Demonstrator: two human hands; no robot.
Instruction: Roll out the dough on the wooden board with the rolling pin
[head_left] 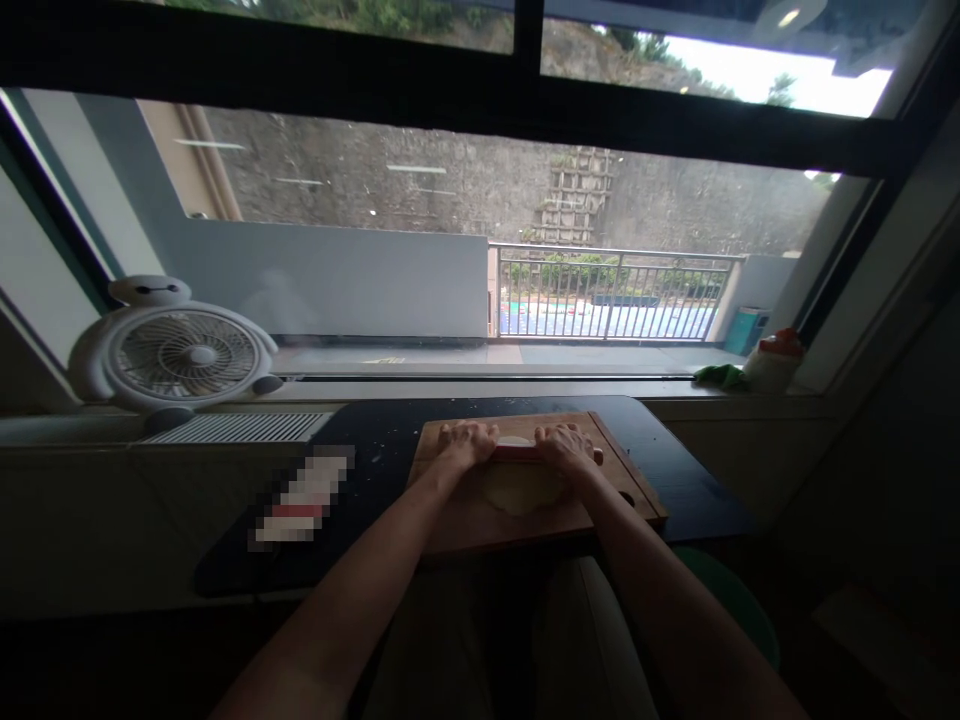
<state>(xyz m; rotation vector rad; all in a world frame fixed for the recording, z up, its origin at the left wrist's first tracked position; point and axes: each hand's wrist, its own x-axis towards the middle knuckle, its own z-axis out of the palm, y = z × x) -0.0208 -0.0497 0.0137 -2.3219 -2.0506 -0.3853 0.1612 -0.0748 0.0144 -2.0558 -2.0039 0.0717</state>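
A flat, pale sheet of dough [525, 488] lies on a wooden cutting board [457, 525]. Across its far part rests a rolling pin [517, 453], of which a reddish middle stretch shows between my hands. My left hand [469, 440] is closed over the pin's left part, and my right hand [564, 443] over its right part. One end of the pin sticks out past my right hand. Some dough shows just beyond the pin. Both forearms reach forward over the board's near edge.
The board sits on a dark table [697, 495] with white specks. A blurred-out item [304, 497] lies at its left. On the sill stand a white fan [196, 355], a green cloth [721, 377] and a white bottle [772, 366]. A green tub [731, 600] is below right.
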